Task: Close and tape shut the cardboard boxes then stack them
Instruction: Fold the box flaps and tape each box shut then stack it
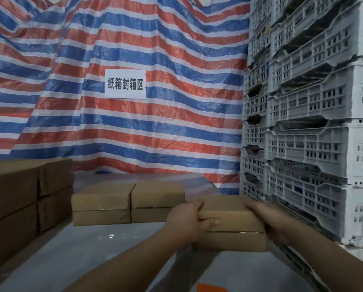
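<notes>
A: Brown cardboard, closed flat box point(229, 220), held at both ends above the grey table point(88, 249), at the right side near the stack of white plastic crates point(307, 144).

B: Grip?

A: Left hand point(186, 222) wrapped round the left end, thumb across the front edge, fingers curled over the top. Right hand point(269, 220) clasped round the right end, fingers over the top edge; fingertips partly blurred, but clearly grasping the box. Glossy strip along the seam on the front face, so judged taped shut.

B: Resting or lifted?

A: Cannot tell for certain. Lower edge near the table's right edge, possibly just clear of it.

B: Done so far?

A: Two closed boxes side by side mid-table, left one point(101, 204) and right one point(157, 200), touching, shiny tape line on both fronts. Further stack of larger boxes point(24, 199) at far left, two layers high, all closed.

B: Left to do?

A: Judged at the stacking step for the held box. Likely spot: on top of, or beside, the pair mid-table. No open boxes in view, no tape roll in view; number remaining out of frame unknown. Overall judged well along, at least for the boxes visible.

B: Background?

A: Red, white and blue striped tarp point(134, 133) behind, with a white paper sign point(125, 84) fixed to it.
</notes>
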`<state>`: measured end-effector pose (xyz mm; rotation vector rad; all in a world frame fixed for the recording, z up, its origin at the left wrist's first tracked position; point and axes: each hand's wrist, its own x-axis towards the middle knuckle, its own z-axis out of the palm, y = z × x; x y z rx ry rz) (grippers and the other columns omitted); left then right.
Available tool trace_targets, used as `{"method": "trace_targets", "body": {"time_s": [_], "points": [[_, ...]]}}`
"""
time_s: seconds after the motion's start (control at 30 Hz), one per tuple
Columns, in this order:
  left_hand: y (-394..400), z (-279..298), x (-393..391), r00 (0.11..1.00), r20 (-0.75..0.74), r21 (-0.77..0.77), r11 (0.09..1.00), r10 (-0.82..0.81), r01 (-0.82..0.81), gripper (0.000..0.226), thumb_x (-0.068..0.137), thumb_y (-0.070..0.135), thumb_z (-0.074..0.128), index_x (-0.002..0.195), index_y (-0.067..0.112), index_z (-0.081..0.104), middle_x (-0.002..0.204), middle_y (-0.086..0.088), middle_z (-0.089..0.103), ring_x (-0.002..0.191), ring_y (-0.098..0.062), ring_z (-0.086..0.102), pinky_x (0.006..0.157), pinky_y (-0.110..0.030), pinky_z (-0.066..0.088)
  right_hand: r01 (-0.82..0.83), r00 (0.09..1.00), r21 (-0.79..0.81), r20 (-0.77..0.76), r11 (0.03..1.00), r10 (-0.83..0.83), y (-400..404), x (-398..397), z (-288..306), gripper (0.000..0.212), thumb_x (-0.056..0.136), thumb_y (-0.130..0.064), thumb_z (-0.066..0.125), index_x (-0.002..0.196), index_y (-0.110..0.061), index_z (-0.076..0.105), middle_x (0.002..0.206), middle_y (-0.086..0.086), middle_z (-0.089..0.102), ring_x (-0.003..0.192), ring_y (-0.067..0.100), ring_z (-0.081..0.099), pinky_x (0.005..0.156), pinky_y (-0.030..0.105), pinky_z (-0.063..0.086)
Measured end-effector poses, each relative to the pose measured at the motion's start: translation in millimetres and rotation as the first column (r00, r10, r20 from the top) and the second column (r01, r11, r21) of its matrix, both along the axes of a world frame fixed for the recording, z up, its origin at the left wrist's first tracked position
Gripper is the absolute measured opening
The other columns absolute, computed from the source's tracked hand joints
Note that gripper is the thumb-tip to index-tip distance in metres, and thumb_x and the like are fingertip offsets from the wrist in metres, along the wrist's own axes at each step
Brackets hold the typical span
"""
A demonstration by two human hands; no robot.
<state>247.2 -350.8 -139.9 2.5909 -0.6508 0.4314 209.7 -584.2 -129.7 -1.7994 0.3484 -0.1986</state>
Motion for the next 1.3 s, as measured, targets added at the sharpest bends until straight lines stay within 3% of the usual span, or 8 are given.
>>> {"method": "trace_targets", "body": {"time_s": [0.17, 0.3, 0.37, 0.53, 0.77, 0.9, 1.1, 1.3], "points": [[-17.3, 7.7, 39.3, 0.976, 0.213, 0.236, 0.968, 0.036, -0.087, 0.069, 0.085, 0.076, 0.042, 0.139, 0.033, 0.045, 0.147, -0.004, 0.04, 0.138, -0.027, 0.03, 0.114, -0.046, 0.022, 0.149, 0.988, -0.045, 0.036, 0.988, -0.148, -7.4, 32.2, -5.1, 0.065, 0.095, -0.049, 0.056, 0.146, -0.011, 0.045, 0.134, 0.018, 0.056, 0.103, 0.033, 0.061, 0.079, 0.04, 0.055], [-22.8, 8.9, 67.6, 0.976, 0.182, 0.286, 0.943, 0.118, -0.167, 0.072, 0.087, 0.077, 0.037, 0.145, 0.033, 0.04, 0.157, -0.01, 0.028, 0.146, -0.032, 0.019, 0.118, -0.051, 0.013, 0.207, 0.974, -0.045, 0.099, 0.977, -0.202, -3.3, 61.0, -10.0, 0.062, 0.097, -0.048, 0.054, 0.141, -0.004, 0.048, 0.091, 0.003, 0.053, 0.076, 0.02, 0.056, 0.036, 0.017, 0.041], [-24.5, 9.1, 77.4, 0.972, 0.179, 0.3, 0.932, 0.154, -0.203, 0.074, 0.088, 0.077, 0.035, 0.146, 0.031, 0.038, 0.158, -0.012, 0.027, 0.146, -0.034, 0.018, 0.118, -0.051, 0.011, 0.212, 0.97, -0.013, 0.124, 0.977, -0.209, 0.4, 74.7, -11.0, 0.064, 0.099, -0.05, 0.054, 0.14, -0.002, 0.048, 0.085, 0.0, 0.05, 0.072, 0.017, 0.053, 0.028, 0.013, 0.036], [-26.6, 16.5, 96.8, 0.944, 0.244, 0.435, 0.845, 0.222, -0.311, 0.084, 0.089, 0.077, 0.028, 0.148, 0.018, 0.038, 0.158, -0.018, 0.026, 0.147, -0.038, 0.015, 0.118, -0.055, 0.01, 0.142, 0.987, 0.075, 0.07, 0.987, -0.147, 4.2, 101.4, -10.5, 0.076, 0.096, -0.064, 0.049, 0.148, -0.008, 0.041, 0.123, 0.013, 0.059, 0.092, 0.027, 0.062, 0.068, 0.033, 0.055], [-20.7, 11.8, 105.6, 0.946, 0.192, 0.396, 0.861, 0.263, -0.32, 0.078, 0.093, 0.071, 0.031, 0.147, 0.015, 0.035, 0.148, -0.015, 0.04, 0.137, -0.035, 0.035, 0.113, -0.053, 0.025, 0.079, 0.987, 0.139, 0.126, 0.987, -0.097, 12.0, 120.4, -22.4, 0.082, 0.082, -0.08, 0.052, 0.145, -0.026, 0.046, 0.126, 0.002, 0.06, 0.107, 0.024, 0.063, 0.098, 0.048, 0.054], [-17.6, 13.2, 96.2, 0.943, 0.165, 0.368, 0.869, 0.289, -0.331, 0.079, 0.096, 0.066, 0.034, 0.151, 0.011, 0.025, 0.15, -0.017, 0.037, 0.137, -0.035, 0.035, 0.114, -0.052, 0.024, 0.066, 0.987, 0.164, 0.131, 0.984, -0.088, 16.0, 110.6, -20.0, 0.089, 0.079, -0.082, 0.056, 0.149, -0.029, 0.039, 0.139, 0.004, 0.053, 0.118, 0.026, 0.058, 0.103, 0.05, 0.05], [13.2, 45.4, 55.3, 0.971, 0.136, 0.276, 0.933, 0.198, -0.23, 0.069, 0.08, 0.035, 0.076, 0.135, 0.016, 0.04, 0.131, -0.008, 0.048, 0.119, -0.027, 0.049, 0.103, -0.043, 0.043, 0.243, 0.949, -0.041, 0.215, 0.969, -0.229, 36.4, 79.5, 22.1, 0.055, 0.104, -0.037, 0.046, 0.141, 0.003, 0.048, 0.142, 0.025, 0.053, 0.121, 0.036, 0.056, 0.101, 0.04, 0.041], [57.1, 90.4, -6.6, 0.968, 0.204, 0.095, 0.982, 0.144, -0.166, 0.016, 0.099, 0.018, 0.051, 0.112, 0.015, 0.059, 0.103, -0.005, 0.062, 0.097, -0.022, 0.062, 0.08, -0.031, 0.051, 0.29, 0.901, -0.235, 0.393, 0.928, -0.182, 79.4, 26.1, 76.0, 0.025, 0.1, -0.027, 0.051, 0.099, -0.005, 0.062, 0.104, 0.017, 0.065, 0.098, 0.032, 0.06, 0.087, 0.039, 0.047]]}}
